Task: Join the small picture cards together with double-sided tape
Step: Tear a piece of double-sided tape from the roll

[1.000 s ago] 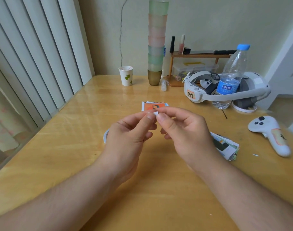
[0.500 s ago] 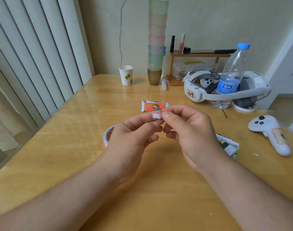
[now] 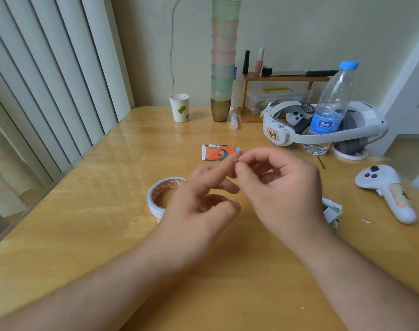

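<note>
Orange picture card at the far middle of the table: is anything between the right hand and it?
Nothing visible blocks it. The right hand hovers just on the near side of the orange picture card, with only bare table between. The left hand and the tape roll lie nearer the camera and to the left.

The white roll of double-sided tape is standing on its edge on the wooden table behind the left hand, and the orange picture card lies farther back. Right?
Not quite. In the head view the white roll of double-sided tape lies flat on the wooden table, hole upward, partly behind the left hand. The orange picture card does lie farther back.
</note>
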Tool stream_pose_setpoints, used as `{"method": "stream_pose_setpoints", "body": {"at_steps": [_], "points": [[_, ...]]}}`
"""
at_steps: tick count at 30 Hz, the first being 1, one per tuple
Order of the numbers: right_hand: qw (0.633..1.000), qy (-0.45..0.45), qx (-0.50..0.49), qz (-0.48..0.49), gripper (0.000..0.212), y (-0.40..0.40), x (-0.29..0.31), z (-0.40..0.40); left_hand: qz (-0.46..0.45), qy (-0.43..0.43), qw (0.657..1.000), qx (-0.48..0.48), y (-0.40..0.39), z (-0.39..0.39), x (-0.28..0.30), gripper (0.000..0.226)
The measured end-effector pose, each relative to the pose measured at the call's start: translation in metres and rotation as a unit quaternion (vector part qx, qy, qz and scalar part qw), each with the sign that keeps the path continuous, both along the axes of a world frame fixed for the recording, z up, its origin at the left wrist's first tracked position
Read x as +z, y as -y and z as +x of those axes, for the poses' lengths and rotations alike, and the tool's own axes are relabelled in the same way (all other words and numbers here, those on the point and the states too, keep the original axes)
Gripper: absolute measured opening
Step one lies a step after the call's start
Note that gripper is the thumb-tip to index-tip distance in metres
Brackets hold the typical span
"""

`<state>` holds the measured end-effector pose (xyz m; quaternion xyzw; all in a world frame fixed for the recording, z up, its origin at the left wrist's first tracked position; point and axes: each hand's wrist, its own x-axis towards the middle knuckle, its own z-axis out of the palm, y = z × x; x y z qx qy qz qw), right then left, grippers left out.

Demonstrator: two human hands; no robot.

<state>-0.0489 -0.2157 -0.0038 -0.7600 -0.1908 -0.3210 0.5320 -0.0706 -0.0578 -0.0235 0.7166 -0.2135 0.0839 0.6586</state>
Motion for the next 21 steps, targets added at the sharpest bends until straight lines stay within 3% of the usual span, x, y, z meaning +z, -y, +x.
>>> {"method": "stream_pose_setpoints", "body": {"at_steps": [6, 13, 21], "points": [[0.999, -0.015, 0.035, 0.025, 0.023, -0.001, 0.009, -0.008, 0.118, 0.123, 0.984, 0.05, -0.004, 0.0, -0.003, 0.07], [0.996, -0.059, 0.043, 0.055, 0.028, -0.005, 0.01, -0.008, 0.247, 0.2, 0.942, 0.111, -0.009, 0.003, 0.002, 0.071], [0.981, -0.131, 0.075, 0.121, 0.008, -0.005, 0.005, -0.002, 0.334, 0.288, 0.882, 0.164, -0.01, 0.005, 0.007, 0.061]]}}
